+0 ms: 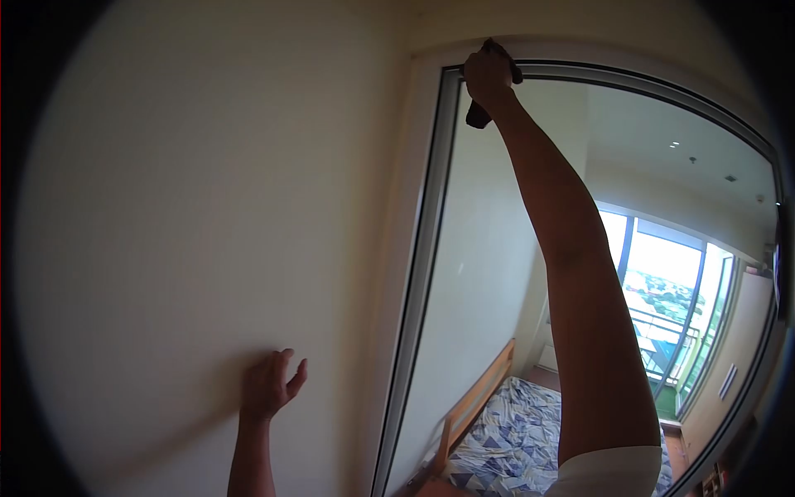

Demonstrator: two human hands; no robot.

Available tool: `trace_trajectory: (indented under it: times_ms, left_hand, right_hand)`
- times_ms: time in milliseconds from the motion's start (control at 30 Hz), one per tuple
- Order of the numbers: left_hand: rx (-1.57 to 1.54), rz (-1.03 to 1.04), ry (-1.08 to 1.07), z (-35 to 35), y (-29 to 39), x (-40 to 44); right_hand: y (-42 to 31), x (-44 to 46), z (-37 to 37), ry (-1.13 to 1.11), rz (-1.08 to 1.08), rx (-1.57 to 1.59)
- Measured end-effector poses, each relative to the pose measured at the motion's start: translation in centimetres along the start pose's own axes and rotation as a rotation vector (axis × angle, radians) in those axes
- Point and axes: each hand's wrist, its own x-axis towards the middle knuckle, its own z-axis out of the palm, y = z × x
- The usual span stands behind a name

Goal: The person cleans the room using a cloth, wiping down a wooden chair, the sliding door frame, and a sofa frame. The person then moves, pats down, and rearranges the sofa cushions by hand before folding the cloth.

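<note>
Because the frame [426,207] looks tall, the raised right hand [490,69] grips dark cloth [478,115]; the left hand [267,387], empty, is half-curled.

Dark cloth [478,116] partly hidden by the right hand [489,73]
The hand covers its middle. The left forearm [254,455] and right sleeve [613,472] are cut off at the bottom edge; the right arm [580,265] hides part of the bed [513,422]; far ceiling fixtures [692,160] are too small to identify.

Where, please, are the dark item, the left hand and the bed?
Dark item [478,115], head view: its lower end.
Left hand [266,388], head view: back of the hand.
Bed [512,431], head view: its patterned top.
</note>
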Motion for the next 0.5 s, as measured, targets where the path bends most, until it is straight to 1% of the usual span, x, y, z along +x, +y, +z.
trace_trajectory:
  times_ms: [67,100,167,300,367,400,467,500]
  left_hand:
    - [-0.029,-0.015,0.010,0.1,0.2,0.1]
    - [-0.050,-0.007,0.021,0.1,0.3,0.1]
    - [-0.003,-0.022,-0.022,0.2,0.2,-0.1]
    - [-0.078,0.001,0.015,0.4,0.4,-0.6]
    - [-0.053,-0.043,-0.005,0.8,0.7,-0.4]
    - [-0.052,-0.042,0.007,1.1,0.5,-0.5]
    - [-0.049,-0.042,0.034,1.8,0.1,-0.8]
    - [-0.057,-0.060,-0.004,1.9,-0.2,-1.1]
  right_hand:
    - [2.7,-0.8,0.1,0.089,0.008,0.031]
    - [4.2,-1.2,-0.1,0.086,0.010,0.006]
    - [7.3,-2.2,-0.7,0.010,0.015,0.109]
    - [14.9,-5.3,-2.8,-0.055,0.044,0.054]
    - [19.8,-6.7,-2.5,0.046,0.025,0.059]
    - [22.0,-7.9,-3.2,0.164,-0.054,0.002]
    - [26.9,-8.9,-3.3,0.155,-0.032,-0.004]
    - [29.6,-9.3,-3.5,0.160,-0.013,0.022]
